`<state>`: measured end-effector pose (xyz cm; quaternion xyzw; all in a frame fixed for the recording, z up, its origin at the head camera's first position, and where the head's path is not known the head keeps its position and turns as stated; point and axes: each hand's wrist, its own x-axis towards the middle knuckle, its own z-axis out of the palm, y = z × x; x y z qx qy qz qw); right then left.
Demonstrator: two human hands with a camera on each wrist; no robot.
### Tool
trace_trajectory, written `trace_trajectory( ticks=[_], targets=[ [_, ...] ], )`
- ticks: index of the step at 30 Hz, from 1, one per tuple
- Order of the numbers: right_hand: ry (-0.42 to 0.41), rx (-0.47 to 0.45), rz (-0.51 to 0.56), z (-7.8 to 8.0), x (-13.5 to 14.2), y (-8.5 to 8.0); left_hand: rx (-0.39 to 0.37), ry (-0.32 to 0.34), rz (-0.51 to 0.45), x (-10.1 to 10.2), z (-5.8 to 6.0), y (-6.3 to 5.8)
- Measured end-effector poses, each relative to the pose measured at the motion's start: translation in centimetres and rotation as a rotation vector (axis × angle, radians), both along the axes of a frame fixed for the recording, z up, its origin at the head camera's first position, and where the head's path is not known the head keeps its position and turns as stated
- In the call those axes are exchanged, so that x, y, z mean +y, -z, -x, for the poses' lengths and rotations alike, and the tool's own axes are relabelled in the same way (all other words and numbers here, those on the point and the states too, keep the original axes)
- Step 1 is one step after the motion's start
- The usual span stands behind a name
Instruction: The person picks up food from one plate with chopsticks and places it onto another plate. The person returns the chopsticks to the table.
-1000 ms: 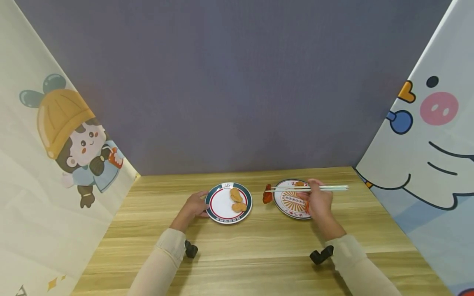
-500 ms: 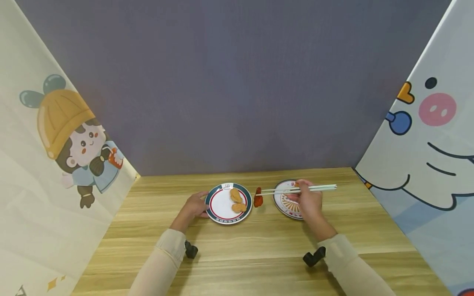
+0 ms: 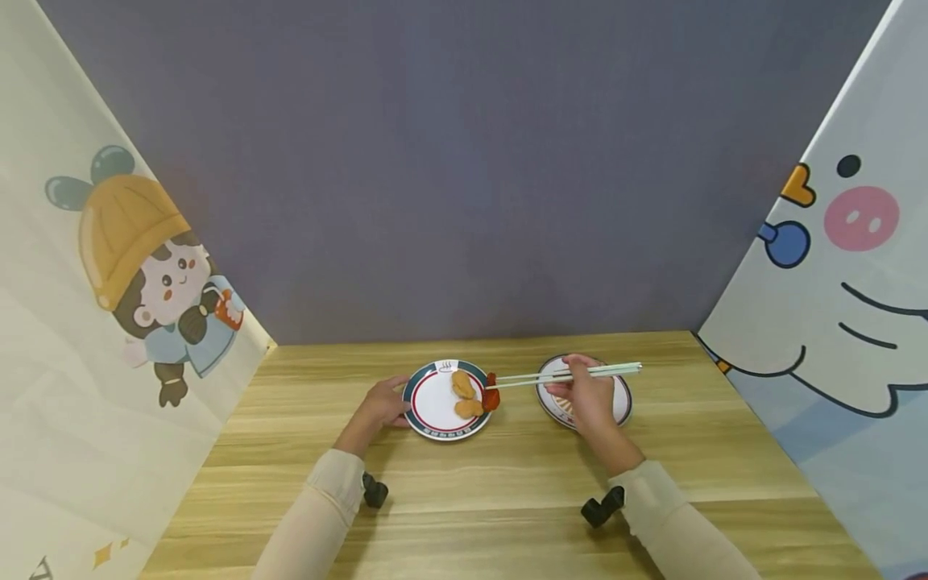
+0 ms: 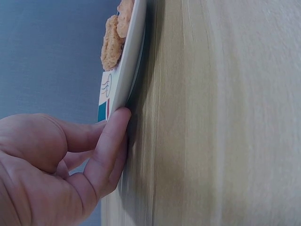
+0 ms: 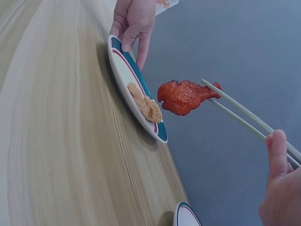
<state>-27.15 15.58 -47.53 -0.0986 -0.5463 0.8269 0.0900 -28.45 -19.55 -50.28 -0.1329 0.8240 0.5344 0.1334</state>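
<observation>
Red drumstick (image 5: pixel 183 97) between my chopsticks (image 3: pixel 609 370)
My right hand (image 3: pixel 590 400) pinches them around its thin end, by the right edge of the teal-rimmed plate (image 3: pixel 433 403); my left hand (image 3: pixel 381 403) pinches the opposite rim.

We record one table (image 3: pixel 471 499), its top pale yellow-brown with streaked wood grain. Directly on it we count two round plates, set apart: at left, a green-rimmed plate (image 3: pixel 432 403) with red ring; at right, a dark-edged plate (image 3: pixel 623 401).
</observation>
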Motion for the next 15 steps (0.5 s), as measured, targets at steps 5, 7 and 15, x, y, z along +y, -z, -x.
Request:
trace_trajectory(
  ticks=[5, 7, 15],
  targets=[
    [-0.012, 0.028, 0.025, -0.1, -0.8, -0.1, 0.004, -0.002, -0.004, -0.1, 0.1, 0.0],
    [-0.017, 0.026, 0.021, -0.1, -1.1, -0.1, 0.005, 0.0, 0.006, -0.1, 0.1, 0.1],
    [-0.028, -0.003, -0.003, -0.3, -2.5, -0.2, 0.007, 0.004, 0.025, 0.0, 0.1, 0.0]
  ],
)
